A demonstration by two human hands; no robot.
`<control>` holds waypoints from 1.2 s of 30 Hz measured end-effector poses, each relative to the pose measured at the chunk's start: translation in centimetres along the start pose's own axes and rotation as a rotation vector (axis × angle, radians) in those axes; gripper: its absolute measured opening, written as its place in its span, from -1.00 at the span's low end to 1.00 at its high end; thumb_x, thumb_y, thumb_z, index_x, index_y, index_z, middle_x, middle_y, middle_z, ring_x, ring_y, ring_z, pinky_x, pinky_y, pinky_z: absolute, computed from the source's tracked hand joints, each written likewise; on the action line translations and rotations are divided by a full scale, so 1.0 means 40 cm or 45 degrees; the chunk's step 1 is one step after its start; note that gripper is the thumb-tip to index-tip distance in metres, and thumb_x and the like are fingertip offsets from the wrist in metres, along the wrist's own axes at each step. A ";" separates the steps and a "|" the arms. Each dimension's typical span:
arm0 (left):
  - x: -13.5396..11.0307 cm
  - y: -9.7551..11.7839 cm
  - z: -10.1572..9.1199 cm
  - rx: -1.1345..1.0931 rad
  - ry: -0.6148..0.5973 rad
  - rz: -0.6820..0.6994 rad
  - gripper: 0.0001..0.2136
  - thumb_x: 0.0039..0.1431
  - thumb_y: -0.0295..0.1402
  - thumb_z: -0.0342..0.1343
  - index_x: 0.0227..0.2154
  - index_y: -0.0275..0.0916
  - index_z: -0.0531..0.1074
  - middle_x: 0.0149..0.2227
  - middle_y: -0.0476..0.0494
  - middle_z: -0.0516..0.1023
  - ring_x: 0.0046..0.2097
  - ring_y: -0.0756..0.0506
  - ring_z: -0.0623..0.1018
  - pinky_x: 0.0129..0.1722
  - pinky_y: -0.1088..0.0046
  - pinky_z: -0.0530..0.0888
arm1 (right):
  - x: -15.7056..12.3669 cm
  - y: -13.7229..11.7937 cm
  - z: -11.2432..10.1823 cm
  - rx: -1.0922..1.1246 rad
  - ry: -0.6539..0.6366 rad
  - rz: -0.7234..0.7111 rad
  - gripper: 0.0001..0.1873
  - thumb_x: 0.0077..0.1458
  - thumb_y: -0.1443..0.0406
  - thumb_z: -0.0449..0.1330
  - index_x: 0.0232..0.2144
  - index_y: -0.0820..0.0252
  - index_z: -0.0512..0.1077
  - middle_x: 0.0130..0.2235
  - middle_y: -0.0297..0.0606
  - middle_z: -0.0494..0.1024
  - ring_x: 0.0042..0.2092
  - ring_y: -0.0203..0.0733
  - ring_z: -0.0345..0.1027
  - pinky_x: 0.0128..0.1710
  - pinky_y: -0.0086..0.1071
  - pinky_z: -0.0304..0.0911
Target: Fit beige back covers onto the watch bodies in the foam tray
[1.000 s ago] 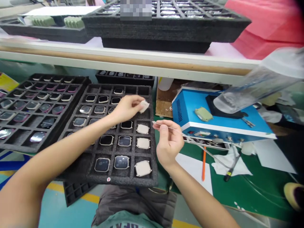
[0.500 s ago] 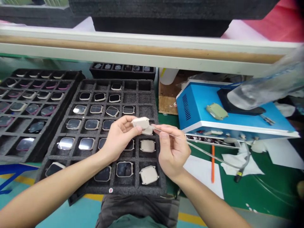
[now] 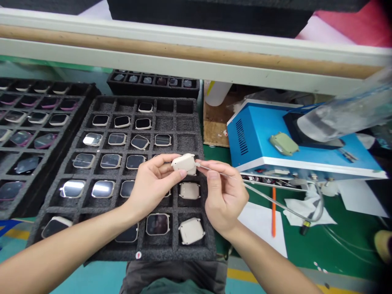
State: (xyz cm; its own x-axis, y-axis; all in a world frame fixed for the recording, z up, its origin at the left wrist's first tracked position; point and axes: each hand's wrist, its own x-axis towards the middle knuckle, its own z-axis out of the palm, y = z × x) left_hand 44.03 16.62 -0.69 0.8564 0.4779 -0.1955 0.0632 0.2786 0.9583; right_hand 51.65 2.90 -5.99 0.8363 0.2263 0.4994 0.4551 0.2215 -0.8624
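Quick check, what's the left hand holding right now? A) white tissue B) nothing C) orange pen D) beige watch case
D: the left hand pinches a beige watch case above the black foam tray, while the right hand brings a thin clear tube to its edge.

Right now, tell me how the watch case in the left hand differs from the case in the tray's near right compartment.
The held case is lifted above the foam tray, pinched in the left hand; the near-right case lies in its compartment, untouched. The held case has the thin tube from the right hand at its edge; the other has nothing near it. The held one shows mostly its side; the tray one shows its broad face. Both are beige, rounded squares.
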 end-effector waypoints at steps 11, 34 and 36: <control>-0.002 -0.003 0.000 0.006 0.004 0.024 -0.62 0.02 -0.36 0.51 -0.09 -0.25 0.60 -0.12 -0.17 0.78 -0.03 -0.24 0.75 0.10 0.21 0.65 | 0.001 0.000 0.000 0.007 -0.004 -0.001 -0.87 0.38 0.34 0.18 -0.11 0.05 0.52 -0.11 -0.22 0.67 -0.04 -0.06 0.62 -0.01 -0.02 0.61; -0.003 -0.001 0.000 -0.046 -0.001 0.057 -0.65 0.03 -0.40 0.51 -0.11 -0.28 0.61 -0.13 -0.14 0.78 -0.07 -0.16 0.76 0.01 0.40 0.67 | 0.001 0.002 -0.001 0.039 -0.010 -0.024 -0.83 0.37 0.39 0.19 -0.09 0.06 0.54 -0.10 -0.22 0.66 -0.03 -0.07 0.61 -0.01 -0.02 0.60; -0.004 -0.001 0.000 -0.043 0.000 0.056 -0.65 0.03 -0.41 0.51 -0.10 -0.28 0.61 -0.13 -0.14 0.78 -0.07 -0.16 0.76 0.01 0.39 0.67 | 0.000 0.002 -0.001 0.036 -0.010 -0.022 -0.82 0.37 0.39 0.19 -0.09 0.06 0.54 -0.10 -0.23 0.66 -0.03 -0.07 0.61 -0.01 -0.02 0.60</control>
State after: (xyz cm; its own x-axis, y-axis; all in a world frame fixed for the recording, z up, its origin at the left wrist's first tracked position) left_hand 43.90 16.52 -0.71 0.8580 0.4902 -0.1532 0.0081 0.2852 0.9584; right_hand 51.69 2.87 -6.05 0.8257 0.2296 0.5152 0.4607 0.2524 -0.8509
